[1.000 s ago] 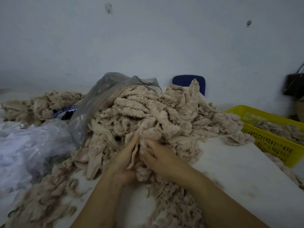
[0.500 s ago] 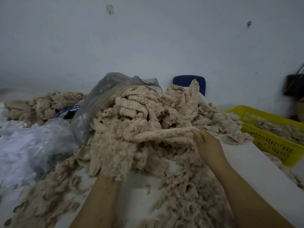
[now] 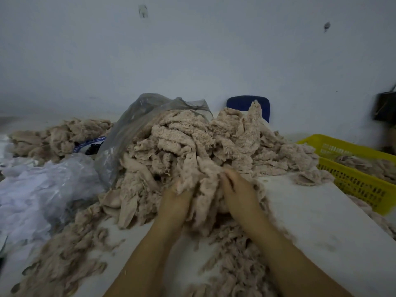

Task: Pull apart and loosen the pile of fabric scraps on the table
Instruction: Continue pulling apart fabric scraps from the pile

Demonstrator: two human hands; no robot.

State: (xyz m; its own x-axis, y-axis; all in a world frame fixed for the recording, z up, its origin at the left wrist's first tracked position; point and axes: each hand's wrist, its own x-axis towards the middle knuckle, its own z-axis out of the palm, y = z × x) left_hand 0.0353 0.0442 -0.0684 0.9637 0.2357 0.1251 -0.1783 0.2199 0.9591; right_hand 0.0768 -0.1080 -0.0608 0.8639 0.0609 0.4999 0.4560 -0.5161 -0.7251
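Two hands, one yellow basket (image 3: 360, 183), one frayed, fluffy beige pile of fabric scraps (image 3: 192, 142): the right hand (image 3: 239, 190) curls its fingers into it, the left hand (image 3: 174, 202) has fingers buried, grip unclear.

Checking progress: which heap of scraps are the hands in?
The big central heap spilling from the grey plastic bag: left hand and right hand both grip its near edge. The far-left heap and the scraps in the yellow basket lie apart.

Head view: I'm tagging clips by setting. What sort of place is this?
Probably a small textile-waste sorting workshop: a pile of fabric scraps on a white table, a yellow basket holding more scraps, and a grey plastic bag.
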